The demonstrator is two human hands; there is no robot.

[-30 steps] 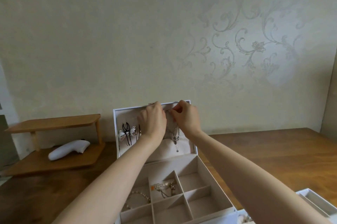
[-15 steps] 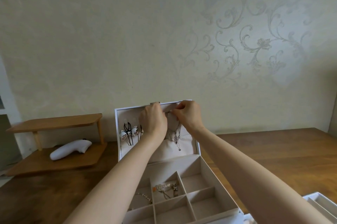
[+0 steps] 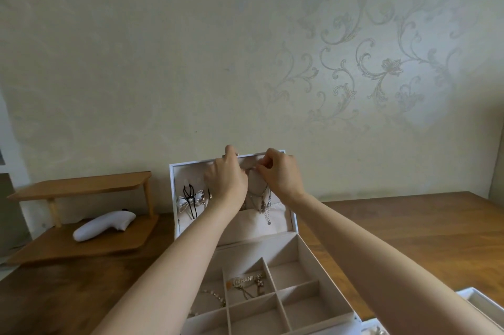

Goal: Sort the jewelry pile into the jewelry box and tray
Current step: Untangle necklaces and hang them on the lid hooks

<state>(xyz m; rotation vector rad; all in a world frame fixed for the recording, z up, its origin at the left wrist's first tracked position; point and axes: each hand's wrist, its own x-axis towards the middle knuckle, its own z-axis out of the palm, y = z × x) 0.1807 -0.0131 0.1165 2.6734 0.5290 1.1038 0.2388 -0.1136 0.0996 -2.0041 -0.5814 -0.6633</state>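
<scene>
A white jewelry box (image 3: 308, 255) stands open on the wooden table, its lid upright. Both hands are up at the top of the lid's inside. My right hand (image 3: 282, 176) pinches the top of a silver chain necklace (image 3: 261, 198) that hangs down the lid lining. My left hand (image 3: 226, 180) is beside it, fingers curled at the lid's top edge; what it holds is hidden. A silver bow and a black clip (image 3: 191, 199) hang at the lid's left. Two bracelets (image 3: 245, 284) lie in the box's compartments.
A low wooden two-tier shelf (image 3: 79, 184) stands at the left with a white handheld device (image 3: 105, 225) on its lower board. A white tray's corner (image 3: 480, 299) shows at the lower right. The patterned wall rises right behind the box.
The view has tilted slightly, shifting the box and the hands. Both hands stay at the lid's top with the necklace; the chain hangs a little differently.
</scene>
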